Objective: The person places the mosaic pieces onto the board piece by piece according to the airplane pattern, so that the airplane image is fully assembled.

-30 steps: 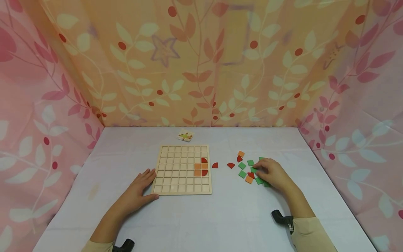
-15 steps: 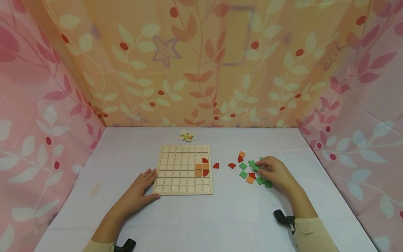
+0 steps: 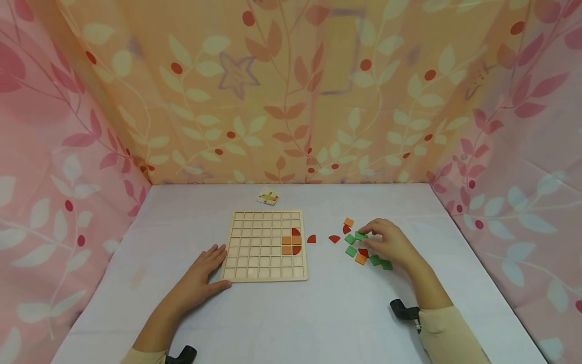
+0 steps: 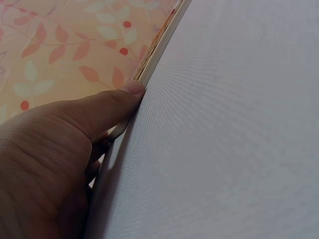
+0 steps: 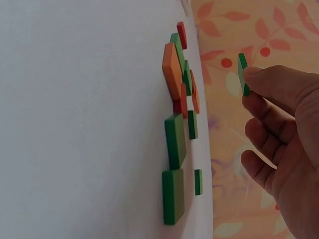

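Observation:
My right hand (image 3: 391,245) pinches a green square tile (image 5: 243,74) between thumb and forefinger, raised off the table over the loose tiles. Its other fingers curl loosely in the right wrist view. My left hand (image 3: 200,275) lies at the near left corner of a wooden grid board (image 3: 254,247), fingers extended along the left side and thumb at the front edge. In the left wrist view the thumb touches the board's edge (image 4: 162,50). On the board's right side sit orange square tiles (image 3: 286,249) and red quarter-circle tiles (image 3: 296,249), filling several cells.
Right of the board lie loose green tiles (image 3: 351,251), orange tiles (image 3: 360,259) and red quarter-circle tiles (image 3: 334,238). One red piece (image 3: 311,238) is close beside the board's right edge. A small picture card (image 3: 268,196) lies behind the board on the white-covered table (image 3: 273,323).
My right hand has picked up a green tile from the group and carried it up and slightly left. The left hand keeps its place at the board's corner.

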A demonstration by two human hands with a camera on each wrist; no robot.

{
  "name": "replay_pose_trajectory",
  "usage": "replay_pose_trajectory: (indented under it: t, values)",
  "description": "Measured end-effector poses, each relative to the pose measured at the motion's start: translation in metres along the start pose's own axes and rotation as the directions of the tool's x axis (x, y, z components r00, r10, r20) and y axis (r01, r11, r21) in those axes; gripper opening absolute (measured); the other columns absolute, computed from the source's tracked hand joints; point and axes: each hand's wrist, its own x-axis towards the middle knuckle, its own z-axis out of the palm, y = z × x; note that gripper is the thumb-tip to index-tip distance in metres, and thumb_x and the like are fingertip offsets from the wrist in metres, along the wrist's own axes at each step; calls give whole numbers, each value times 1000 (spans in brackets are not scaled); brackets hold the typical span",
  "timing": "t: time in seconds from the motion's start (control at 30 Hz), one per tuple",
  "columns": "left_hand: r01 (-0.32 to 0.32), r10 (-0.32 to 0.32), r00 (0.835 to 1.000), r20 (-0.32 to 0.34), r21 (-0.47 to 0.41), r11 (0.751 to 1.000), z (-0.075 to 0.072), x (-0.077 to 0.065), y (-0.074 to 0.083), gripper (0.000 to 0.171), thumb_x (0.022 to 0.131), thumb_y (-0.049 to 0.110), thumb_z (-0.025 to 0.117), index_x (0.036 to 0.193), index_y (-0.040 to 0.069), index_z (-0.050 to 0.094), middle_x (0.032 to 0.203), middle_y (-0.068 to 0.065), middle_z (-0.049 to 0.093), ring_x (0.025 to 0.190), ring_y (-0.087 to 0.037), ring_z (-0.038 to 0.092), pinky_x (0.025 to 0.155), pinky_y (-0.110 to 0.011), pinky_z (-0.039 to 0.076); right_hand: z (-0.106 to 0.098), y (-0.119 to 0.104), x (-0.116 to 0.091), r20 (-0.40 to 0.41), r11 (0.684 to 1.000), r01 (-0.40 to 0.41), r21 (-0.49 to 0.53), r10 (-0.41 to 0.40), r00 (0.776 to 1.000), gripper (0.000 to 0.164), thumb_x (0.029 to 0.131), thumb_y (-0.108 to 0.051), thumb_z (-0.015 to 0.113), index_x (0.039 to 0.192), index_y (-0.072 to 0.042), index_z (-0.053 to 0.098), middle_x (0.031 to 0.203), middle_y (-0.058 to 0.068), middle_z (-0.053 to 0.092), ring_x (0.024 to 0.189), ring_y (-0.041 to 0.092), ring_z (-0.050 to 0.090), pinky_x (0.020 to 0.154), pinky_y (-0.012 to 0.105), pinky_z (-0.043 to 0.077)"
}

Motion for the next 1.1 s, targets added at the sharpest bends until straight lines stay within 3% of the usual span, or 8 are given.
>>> replay_pose_trajectory:
  t: [0.4, 0.57, 0.8, 1.1]
  values:
    - [-12, 12, 1000, -4, -5, 1000, 0, 0, 1, 91, 85, 46, 82, 154, 1, 43, 165, -13, 35, 155, -38, 23, 128, -56, 14, 15, -47, 25, -10, 990, 134, 34, -134, 991, 21, 91, -15, 79, 112, -17, 76, 112, -2, 69, 104, 30, 59, 92, 54, 53]
    - [-7, 7, 1000, -1, 3, 1000, 1, 0, 0, 91, 85, 45, 82, 154, 1, 42, 165, -13, 35, 156, -37, 23, 128, -54, 14, 27, -69, 40, 1, 991, 132, 37, -132, 991, 21, 91, -18, 79, 112, -20, 76, 111, -5, 69, 107, 31, 60, 94, 51, 55]
    - [2, -2, 1000, 0, -9, 1000, 1, 0, 2, 92, 84, 44, 83, 155, 2, 42, 165, -13, 35, 156, -38, 22, 127, -55, 14, 49, -88, 56, 29, 989, 150, 6, -150, 988, 22, 91, -21, 80, 112, -23, 77, 110, -8, 68, 109, 22, 60, 96, 41, 55]
    - [7, -7, 1000, -1, 7, 1000, 0, -1, 2, 92, 84, 42, 83, 155, 2, 42, 165, -13, 34, 156, -38, 22, 127, -57, 16, 73, -107, 68, 50, 983, 182, 10, -182, 982, 23, 91, -20, 80, 113, -24, 77, 110, -11, 68, 111, 16, 58, 100, 41, 52]
